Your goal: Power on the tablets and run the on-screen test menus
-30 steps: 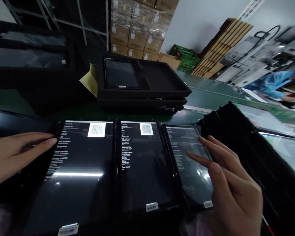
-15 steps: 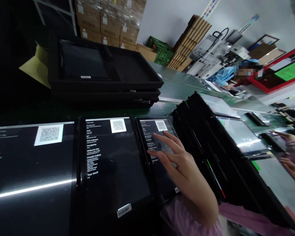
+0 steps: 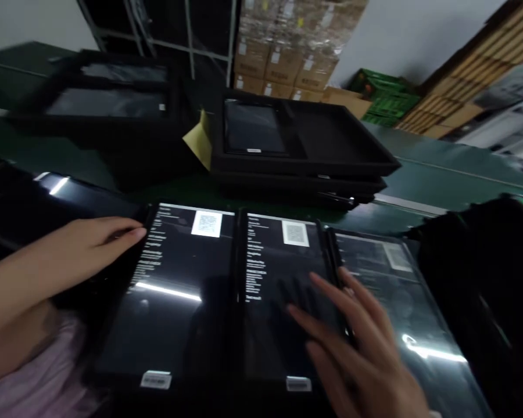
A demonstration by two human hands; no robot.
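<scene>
Black tablets with lit screens lie side by side on a dark surface. The left hand [image 3: 91,247], fingers bent together, meets the left tablet's [image 3: 178,302] edge; the open right hand [image 3: 366,348] spreads over the middle tablet [image 3: 283,331], beside the right tablet [image 3: 401,290].
</scene>
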